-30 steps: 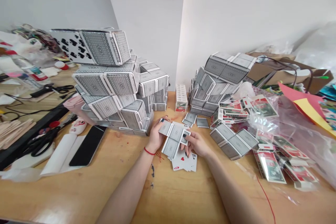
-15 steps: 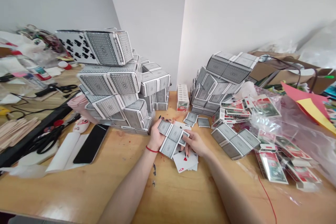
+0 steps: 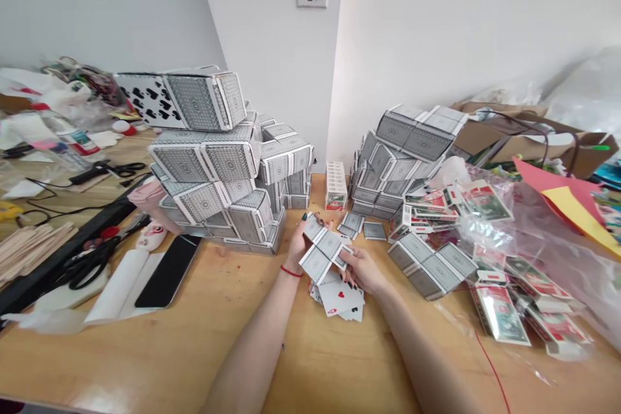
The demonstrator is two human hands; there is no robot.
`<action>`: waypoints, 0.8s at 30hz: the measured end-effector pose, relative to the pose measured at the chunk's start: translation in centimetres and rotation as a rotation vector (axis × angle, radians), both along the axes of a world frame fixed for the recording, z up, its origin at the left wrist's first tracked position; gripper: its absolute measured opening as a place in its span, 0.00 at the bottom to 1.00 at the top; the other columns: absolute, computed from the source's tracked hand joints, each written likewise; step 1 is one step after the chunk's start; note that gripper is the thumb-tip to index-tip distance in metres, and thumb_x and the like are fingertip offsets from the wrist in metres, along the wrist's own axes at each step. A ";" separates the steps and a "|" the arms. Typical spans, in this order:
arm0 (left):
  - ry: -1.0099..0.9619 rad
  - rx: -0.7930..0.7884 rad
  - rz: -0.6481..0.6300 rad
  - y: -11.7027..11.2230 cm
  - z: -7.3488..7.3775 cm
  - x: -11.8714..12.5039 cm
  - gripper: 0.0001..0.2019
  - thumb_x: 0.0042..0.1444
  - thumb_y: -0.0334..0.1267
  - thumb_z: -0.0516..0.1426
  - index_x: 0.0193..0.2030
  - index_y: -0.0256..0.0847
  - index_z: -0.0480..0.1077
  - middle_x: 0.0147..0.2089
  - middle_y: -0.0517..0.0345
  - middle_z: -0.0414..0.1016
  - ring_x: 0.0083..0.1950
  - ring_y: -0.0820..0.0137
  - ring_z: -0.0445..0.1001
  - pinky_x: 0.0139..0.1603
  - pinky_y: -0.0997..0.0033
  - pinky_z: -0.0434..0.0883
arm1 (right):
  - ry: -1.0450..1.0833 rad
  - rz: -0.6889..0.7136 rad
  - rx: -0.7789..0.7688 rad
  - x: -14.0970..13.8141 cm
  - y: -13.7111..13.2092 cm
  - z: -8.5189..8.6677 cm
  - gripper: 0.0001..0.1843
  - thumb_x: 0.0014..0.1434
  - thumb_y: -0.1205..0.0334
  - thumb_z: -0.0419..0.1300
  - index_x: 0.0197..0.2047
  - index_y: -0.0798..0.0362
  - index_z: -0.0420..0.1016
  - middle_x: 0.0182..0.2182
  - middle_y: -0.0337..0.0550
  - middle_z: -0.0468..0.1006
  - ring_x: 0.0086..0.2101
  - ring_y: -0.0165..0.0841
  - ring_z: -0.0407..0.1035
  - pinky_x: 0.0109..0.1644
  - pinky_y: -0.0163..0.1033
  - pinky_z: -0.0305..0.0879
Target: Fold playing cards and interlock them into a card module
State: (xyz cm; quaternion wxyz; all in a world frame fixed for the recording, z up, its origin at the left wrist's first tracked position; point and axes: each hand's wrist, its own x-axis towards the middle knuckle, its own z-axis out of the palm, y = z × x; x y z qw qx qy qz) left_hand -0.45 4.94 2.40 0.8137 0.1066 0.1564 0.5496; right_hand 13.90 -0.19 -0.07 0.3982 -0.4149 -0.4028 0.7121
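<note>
Between both hands is a joined piece made of grey-backed playing cards (image 3: pixel 324 249), tilted above the table. My left hand (image 3: pixel 297 247), with a red string on its wrist, grips the piece's left side. On the right side, the fingers of my right hand (image 3: pixel 361 266) are closed on the edge of the same piece. Loose playing cards (image 3: pixel 342 297), an ace of hearts on top, lie face up just beneath it. Behind my hands lie small stacks of face-down cards (image 3: pixel 350 224).
Stacked card boxes rise at left (image 3: pixel 208 162) and right (image 3: pixel 407 142). A folded card block (image 3: pixel 431 265) and red-green card packs (image 3: pixel 499 310) lie to the right. At left are a black phone (image 3: pixel 169 272), scissors (image 3: pixel 94 262) and wooden sticks (image 3: pixel 36 249).
The joined card piece has tilted and shifted slightly right with my left hand. More of the face-up cards beneath it shows. The whole view has shifted a little.
</note>
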 end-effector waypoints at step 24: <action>0.121 0.150 0.048 0.2 -1.0 0.1 0.13 0.43 0.42 0.60 0.34 0.39 0.66 0.33 0.59 0.71 0.47 0.68 0.69 0.58 0.64 0.56 | 0.061 -0.007 -0.058 -0.6 -0.2 0.6 0.17 0.46 0.51 0.61 0.24 0.56 0.62 0.12 0.33 0.67 0.09 0.20 0.54 0.11 0.26 0.46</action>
